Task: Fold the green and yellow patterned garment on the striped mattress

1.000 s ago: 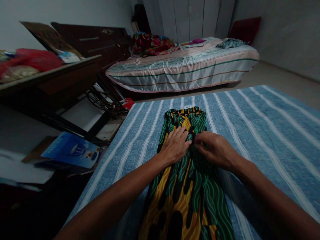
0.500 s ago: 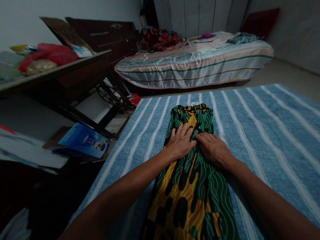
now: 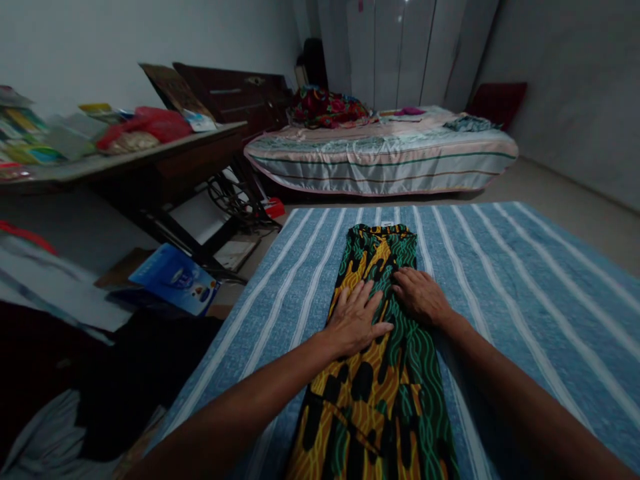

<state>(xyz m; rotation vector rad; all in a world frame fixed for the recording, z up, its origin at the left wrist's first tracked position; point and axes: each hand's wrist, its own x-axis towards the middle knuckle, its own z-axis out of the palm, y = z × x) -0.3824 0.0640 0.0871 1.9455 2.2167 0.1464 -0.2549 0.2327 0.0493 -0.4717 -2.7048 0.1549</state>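
A long, narrow folded garment (image 3: 367,380) with a green, yellow and black wavy print lies flat on a blue-and-white striped cloth. A small pale label shows at its far end. My left hand (image 3: 356,319) rests palm down on the garment's left and middle part, fingers spread and thumb out to the right. Slightly farther away, my right hand (image 3: 420,295) lies on the right part, its fingers close together and a little bent over the print. Neither hand grasps the fabric. The garment's near end runs out of view at the bottom.
The striped cloth (image 3: 500,280) covers a broad flat surface. Beyond it stands a bed (image 3: 380,160) with a bundled red floral blanket (image 3: 330,107). At left are a treadle table (image 3: 200,137) with a red bag (image 3: 160,125) and a blue box (image 3: 175,279) below.
My left hand has slid toward me along the garment, its fingers spreading wider. My right hand stays on the right part with little shift. The view has tilted up.
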